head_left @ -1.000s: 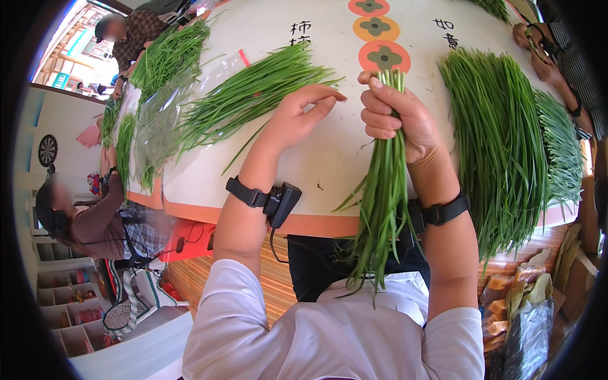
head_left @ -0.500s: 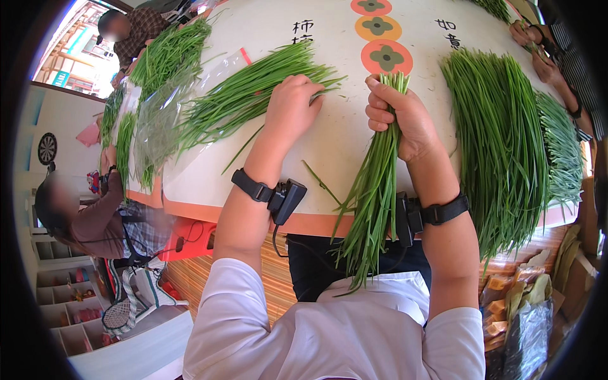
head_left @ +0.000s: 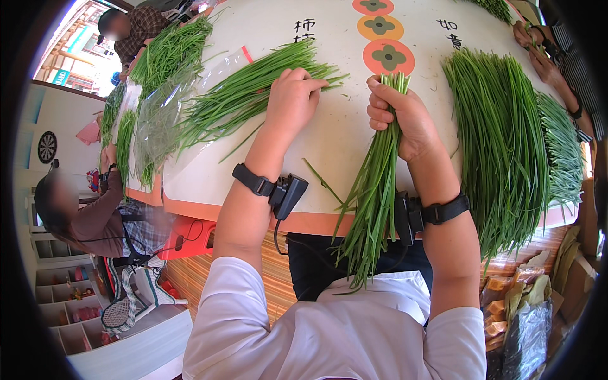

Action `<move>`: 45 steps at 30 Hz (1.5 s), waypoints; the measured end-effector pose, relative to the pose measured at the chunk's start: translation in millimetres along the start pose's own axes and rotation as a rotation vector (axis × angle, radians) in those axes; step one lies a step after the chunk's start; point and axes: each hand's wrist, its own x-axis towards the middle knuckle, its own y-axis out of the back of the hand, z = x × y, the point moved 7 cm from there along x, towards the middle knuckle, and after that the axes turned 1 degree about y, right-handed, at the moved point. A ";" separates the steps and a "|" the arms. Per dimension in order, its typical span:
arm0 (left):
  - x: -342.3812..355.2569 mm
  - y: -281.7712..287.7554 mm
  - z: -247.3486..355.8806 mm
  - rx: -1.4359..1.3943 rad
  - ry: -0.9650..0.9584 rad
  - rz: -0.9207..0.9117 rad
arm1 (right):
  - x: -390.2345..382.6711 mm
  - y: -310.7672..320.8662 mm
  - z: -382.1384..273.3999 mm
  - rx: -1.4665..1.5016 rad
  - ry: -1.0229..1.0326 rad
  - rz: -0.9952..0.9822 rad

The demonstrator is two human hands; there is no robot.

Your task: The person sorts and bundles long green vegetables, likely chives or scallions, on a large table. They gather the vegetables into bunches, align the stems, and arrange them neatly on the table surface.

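Observation:
My right hand (head_left: 399, 117) is closed round an upright bunch of long green chive-like leaves (head_left: 373, 190), its pale cut ends poking out above my fist and the blades hanging over the table's near edge. My left hand (head_left: 294, 98) rests at the right end of a loose pile of the same greens (head_left: 234, 101), fingers curled in; whatever they hold is hidden. A crumpled clear plastic bag (head_left: 158, 126) lies beside that pile. A few stray blades (head_left: 320, 180) lie between my forearms. Both wrists carry black strapped devices.
The white table (head_left: 342, 145) has an orange rim and round printed flowers. A large heap of greens (head_left: 494, 152) lies at right, more (head_left: 161, 60) at far left. Co-workers work at the left (head_left: 95, 215), back left (head_left: 130, 35) and right (head_left: 563, 69). Below right are packages (head_left: 519, 335).
My left hand has moved up onto the left pile, its fingers curling. My right hand has shifted slightly right with the bunch; stray blades now show on the table beside it.

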 end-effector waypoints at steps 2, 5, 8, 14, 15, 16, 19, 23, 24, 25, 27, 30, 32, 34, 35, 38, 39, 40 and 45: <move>0.2 1.1 0.9 0.033 0.019 -0.005 | 0.9 1.3 0.1 -0.004 -0.002 0.008; -0.6 8.0 4.5 0.182 0.039 0.024 | 1.3 2.3 0.5 -0.007 -0.003 0.010; 1.0 5.5 8.7 0.062 -0.038 0.015 | 1.2 1.7 0.7 -0.008 -0.002 0.003; -1.7 -1.1 1.1 0.044 0.017 -0.013 | 1.1 2.1 0.6 -0.022 0.001 0.011; -1.8 -0.9 -0.2 0.044 0.023 -0.015 | 1.0 1.8 0.5 -0.026 0.001 0.010; -1.5 -0.7 -1.7 0.045 0.028 -0.016 | 1.0 1.7 0.5 -0.027 0.002 0.011; -1.9 0.5 -0.4 0.086 0.033 -0.023 | 1.0 2.0 0.5 -0.029 0.003 0.011; -2.6 -1.0 4.4 0.193 0.001 -0.059 | 1.4 2.8 0.4 -0.028 0.006 0.009; -3.5 -1.1 4.7 0.204 -0.001 -0.064 | 1.5 2.8 0.5 -0.029 0.006 0.007; -4.3 -2.1 5.1 0.214 -0.005 -0.068 | 1.3 2.9 0.4 -0.031 0.007 0.009; -5.4 -1.8 6.3 0.193 -0.010 -0.063 | 1.0 2.4 0.3 -0.034 0.009 0.013; -6.2 4.7 7.7 0.035 0.009 -0.014 | 1.2 0.7 1.4 -0.043 0.007 0.007; -4.2 10.3 9.4 -0.170 0.050 0.040 | 3.3 3.8 3.5 -0.046 0.038 0.026; -4.6 16.9 14.8 -0.312 0.098 0.105 | 4.5 2.9 5.6 -0.080 0.071 0.041; -5.5 20.1 18.4 -0.382 0.123 0.137 | 3.9 0.2 7.0 -0.112 0.090 0.047; -11.1 18.9 27.0 -0.607 0.322 0.109 | 4.3 -1.5 8.3 -0.163 0.156 0.059; -12.1 17.8 32.9 -0.619 0.318 0.098 | 4.2 -1.5 7.3 -0.171 0.180 0.069; -13.7 16.6 37.8 -0.630 0.316 0.088 | 3.9 -1.5 6.6 -0.179 0.203 0.077; -18.2 13.2 63.1 -0.484 0.124 0.142 | 3.4 -2.7 5.0 -0.249 0.231 0.061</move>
